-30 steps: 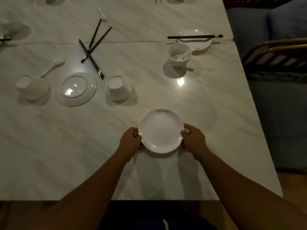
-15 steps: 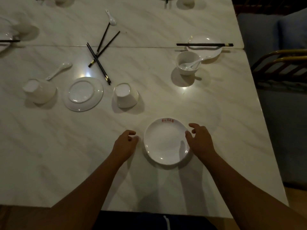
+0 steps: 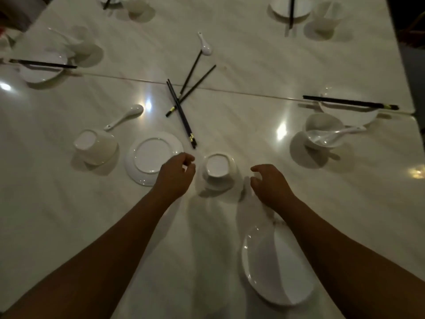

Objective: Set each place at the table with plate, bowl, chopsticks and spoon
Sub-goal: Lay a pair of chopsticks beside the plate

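Two hands: left hand [image 3: 176, 174] and right hand [image 3: 270, 186] both empty, fingers loosely curled.
Position: one each side of the overturned bowl [image 3: 219, 171], close, neither touching it.
Left side: overturned plate [image 3: 151, 157], its rim under the left hand.
Near edge: upright plate [image 3: 271, 270], partly under the right forearm.
Beyond bowl: loose chopsticks [image 3: 184, 111], crossed on the table [image 3: 241, 125].
Far left: spoon [image 3: 125, 116] beside a second overturned bowl [image 3: 95, 146].

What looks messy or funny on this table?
Two bowls sit upside down: the near bowl between the left hand and right hand, and the left bowl. The plate between them looks flipped too. Four chopsticks lie crossed mid-table, a near spoon and a far spoon loose beside them.
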